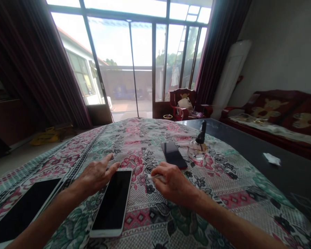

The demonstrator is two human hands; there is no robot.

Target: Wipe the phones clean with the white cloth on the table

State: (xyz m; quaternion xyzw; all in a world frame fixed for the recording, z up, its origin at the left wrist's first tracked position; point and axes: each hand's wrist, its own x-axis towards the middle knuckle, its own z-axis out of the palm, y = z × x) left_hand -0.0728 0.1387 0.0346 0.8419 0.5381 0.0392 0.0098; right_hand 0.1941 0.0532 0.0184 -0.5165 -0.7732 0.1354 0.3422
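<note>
Beside the spread left hand (95, 174), at its thumb, lies a white phone (112, 200), probably stiff, slick and breakable, best held by its long edges; the right hand (168, 181) pinches a small white wad (150, 176).

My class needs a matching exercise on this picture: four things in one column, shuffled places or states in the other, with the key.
1. white-framed smartphone
2. clear bottle
3. right hand
4. crumpled white paper

A. black-topped, standing on the floral tablecloth
B. lying on the dark tabletop
C. lying beside the left hand
D. holding a small whitish thing

Pairs: 1-C, 2-A, 3-D, 4-B
</note>
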